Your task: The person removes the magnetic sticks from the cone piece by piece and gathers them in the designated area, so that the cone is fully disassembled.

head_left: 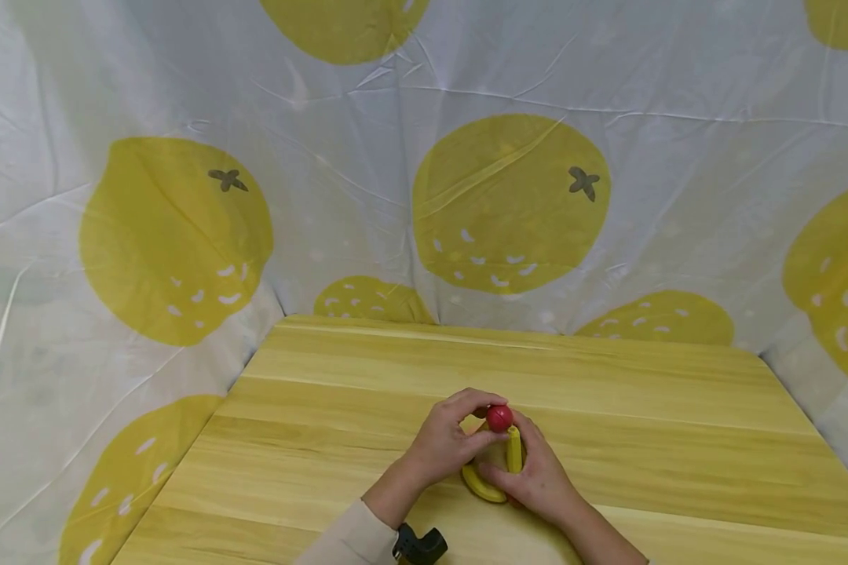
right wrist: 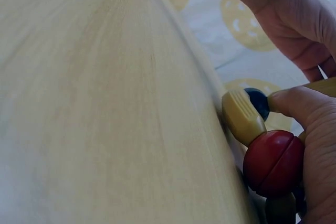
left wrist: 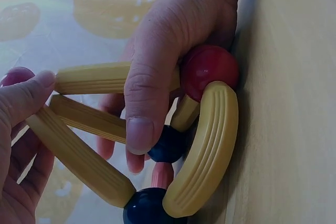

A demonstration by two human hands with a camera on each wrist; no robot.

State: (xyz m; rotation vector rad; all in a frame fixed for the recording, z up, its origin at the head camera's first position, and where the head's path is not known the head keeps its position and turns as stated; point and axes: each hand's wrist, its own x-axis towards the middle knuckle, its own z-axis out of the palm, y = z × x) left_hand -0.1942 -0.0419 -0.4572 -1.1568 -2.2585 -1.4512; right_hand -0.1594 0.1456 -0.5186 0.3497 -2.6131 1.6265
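Note:
A small frame of yellow rods (left wrist: 92,156) and balls, like a magnetic stick-and-ball building toy, stands on the table between my hands. My left hand (head_left: 444,439) pinches the red ball (head_left: 499,418) at its top between thumb and fingers. My right hand (head_left: 544,475) grips the frame lower down, its thumb over an upright yellow rod (head_left: 514,450). At the base, a curved yellow piece (left wrist: 203,148) joins another red ball (left wrist: 210,72) to a dark blue ball (left wrist: 152,206). A second blue ball (left wrist: 167,144) and a reddish rod (left wrist: 162,175) show behind; my right hand hides part of the frame.
The wooden table (head_left: 311,408) stretches out around the hands. A white cloth printed with lemons (head_left: 339,196) hangs behind the table and along its sides. A dark device (head_left: 422,544) is strapped at the left wrist.

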